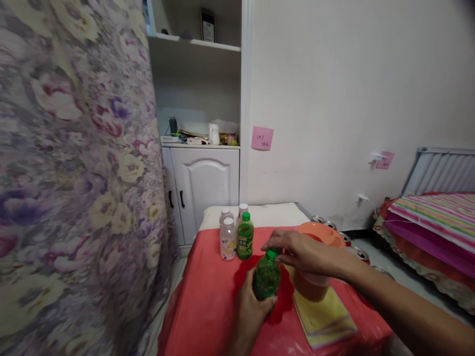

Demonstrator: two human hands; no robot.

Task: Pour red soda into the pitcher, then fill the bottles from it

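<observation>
A green plastic bottle [266, 278] stands on the red tablecloth [208, 306]. My left hand [251, 309] wraps round the bottle's lower body from the near side. My right hand [297, 252] reaches in from the right, its fingers pinched on the green cap [271, 254]. Behind them stand another green bottle [245, 237] and pale pink bottles with white caps [227, 240].
An orange bucket [319, 235] stands at the right of the table beside a yellow cloth [322, 316]. Cans [358, 253] lie on the floor behind. A floral curtain [74, 173] fills the left. A white cabinet [204, 183] stands behind, a striped bed [438, 217] at right.
</observation>
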